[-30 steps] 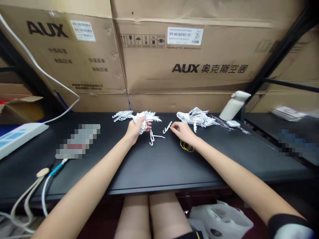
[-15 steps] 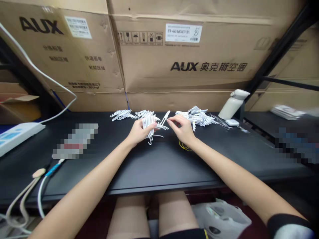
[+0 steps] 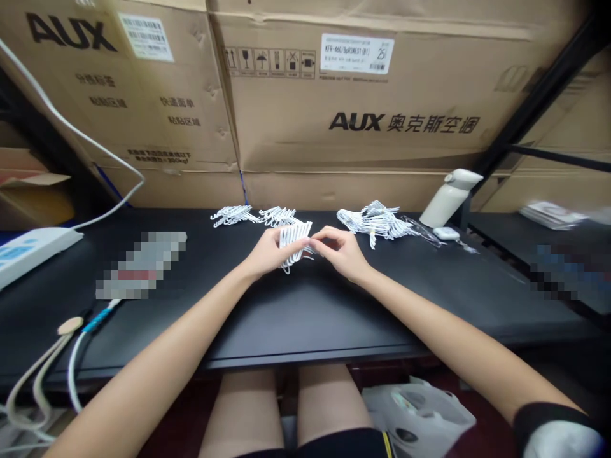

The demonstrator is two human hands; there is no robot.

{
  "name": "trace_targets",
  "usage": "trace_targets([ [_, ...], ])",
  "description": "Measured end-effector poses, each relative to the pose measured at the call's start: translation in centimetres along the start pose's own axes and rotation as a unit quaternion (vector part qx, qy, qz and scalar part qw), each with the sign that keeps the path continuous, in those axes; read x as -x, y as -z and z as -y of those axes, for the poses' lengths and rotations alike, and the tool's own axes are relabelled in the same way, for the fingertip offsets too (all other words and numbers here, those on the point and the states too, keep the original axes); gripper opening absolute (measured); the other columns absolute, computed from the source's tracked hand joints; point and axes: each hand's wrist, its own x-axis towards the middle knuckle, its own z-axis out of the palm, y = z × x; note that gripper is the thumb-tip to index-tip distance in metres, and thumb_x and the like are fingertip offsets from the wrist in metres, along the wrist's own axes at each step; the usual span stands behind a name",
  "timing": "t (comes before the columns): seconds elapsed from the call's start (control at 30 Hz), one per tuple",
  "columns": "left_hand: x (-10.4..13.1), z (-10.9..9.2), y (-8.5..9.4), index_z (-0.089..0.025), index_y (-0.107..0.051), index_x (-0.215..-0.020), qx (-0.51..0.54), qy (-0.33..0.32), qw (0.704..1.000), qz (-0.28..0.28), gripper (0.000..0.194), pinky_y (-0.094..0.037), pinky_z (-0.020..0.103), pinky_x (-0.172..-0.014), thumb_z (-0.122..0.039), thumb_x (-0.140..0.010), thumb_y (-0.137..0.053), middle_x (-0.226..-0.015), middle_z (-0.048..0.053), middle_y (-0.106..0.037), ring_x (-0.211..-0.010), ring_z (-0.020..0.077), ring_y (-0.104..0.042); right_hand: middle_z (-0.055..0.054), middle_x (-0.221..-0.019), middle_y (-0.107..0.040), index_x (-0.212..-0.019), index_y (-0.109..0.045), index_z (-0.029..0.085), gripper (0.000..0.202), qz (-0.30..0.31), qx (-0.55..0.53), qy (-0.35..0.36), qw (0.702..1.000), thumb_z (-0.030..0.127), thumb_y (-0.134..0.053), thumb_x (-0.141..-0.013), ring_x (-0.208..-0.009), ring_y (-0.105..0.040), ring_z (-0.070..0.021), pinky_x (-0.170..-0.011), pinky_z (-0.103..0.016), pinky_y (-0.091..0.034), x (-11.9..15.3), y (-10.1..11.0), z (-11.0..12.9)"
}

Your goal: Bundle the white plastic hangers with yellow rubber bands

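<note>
A bunch of small white hangers (image 3: 293,240) is gripped in my left hand (image 3: 268,253), its thumb across the front and the hooks hanging below. My right hand (image 3: 341,253) meets it on the right, thumb and forefinger pinched at the edge of the hangers beside my left thumb. Its fingers hide part of that edge. Behind my left hand lie two small groups of like hangers, a left group (image 3: 233,215) and a nearer group (image 3: 277,216). A larger heap of white hangers (image 3: 375,222) rests beyond my right hand.
A pale bottle (image 3: 451,198) and a small white case (image 3: 446,234) stand back right. Large cartons (image 3: 286,140) wall off the back of the black table (image 3: 305,324). On the left are a power strip (image 3: 33,251), a blurred-out object (image 3: 143,264) and a cable (image 3: 74,369).
My right hand has moved left with a single hanger, which now sits against the bunch in my left hand. Yellow loops beneath my right hand are no longer visible.
</note>
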Motion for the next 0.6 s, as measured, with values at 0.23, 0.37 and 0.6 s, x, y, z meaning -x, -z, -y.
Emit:
trace_targets([
  [0.23,-0.6,-0.1,0.6,-0.011,-0.069,-0.090,0.046,0.054,0.997,-0.020,0.027,-0.059,0.029,-0.057,-0.031,-0.072,-0.075,-0.086,0.014,-0.074,-0.072,0.0258,-0.072,-0.004,-0.080,-0.067,-0.083,-0.070,0.017,0.034,-0.025,-0.086,-0.063,0.994,0.047,-0.053,-0.087,-0.072,-0.061,-0.0162,-0.058,-0.027,-0.050,-0.4,-0.3,-0.6],
  [0.37,-0.9,0.0,1.0,-0.010,-0.068,-0.091,0.075,0.087,0.993,-0.022,0.029,-0.059,0.028,-0.055,-0.031,-0.072,-0.075,-0.088,0.016,-0.073,-0.074,0.0268,-0.072,-0.003,-0.075,-0.066,-0.081,-0.069,0.017,0.028,-0.008,-0.089,-0.083,0.992,0.044,-0.064,-0.079,-0.067,-0.060,-0.0149,-0.051,-0.024,-0.050,-0.5,-0.4,-1.1],
  [0.6,-0.7,0.1,0.7,-0.011,-0.066,-0.097,0.065,0.111,0.992,0.000,0.034,-0.058,0.027,-0.050,-0.035,-0.074,-0.073,-0.097,0.018,-0.073,-0.080,0.0293,-0.072,-0.001,-0.069,-0.061,-0.078,-0.064,0.017,0.030,-0.018,-0.124,-0.098,0.987,0.046,-0.063,-0.078,-0.061,-0.056,-0.0117,-0.046,-0.021,-0.049,-0.8,0.0,-1.6],
])
